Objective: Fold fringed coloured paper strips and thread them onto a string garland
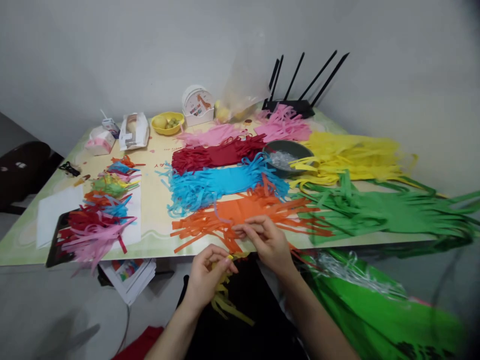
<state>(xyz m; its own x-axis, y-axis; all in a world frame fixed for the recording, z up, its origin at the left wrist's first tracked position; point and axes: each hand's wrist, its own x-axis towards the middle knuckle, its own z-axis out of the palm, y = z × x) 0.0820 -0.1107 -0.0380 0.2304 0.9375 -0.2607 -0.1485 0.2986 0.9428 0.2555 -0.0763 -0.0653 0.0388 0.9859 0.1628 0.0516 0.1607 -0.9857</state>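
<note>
My left hand (207, 277) is closed around a small bundle of yellow fringed paper strips (225, 300), held just below the table's front edge. My right hand (267, 240) rests at the table edge with its fingers pinching the near edge of the orange fringed paper (240, 215). Behind the orange sheet lie blue fringed paper (217, 185), red fringed paper (213, 156) and pink fringed paper (279, 126). Yellow fringed paper (356, 152) and green fringed paper (386, 212) spread to the right.
A grey bowl (296, 150) of shiny clear bits sits mid-table. Finished multicoloured tassels (99, 210) are heaped at the left on white paper. At the back stand a yellow bowl (168, 123), a small clock (198, 104) and a black router (296, 106). A green bag (378, 310) hangs at my right.
</note>
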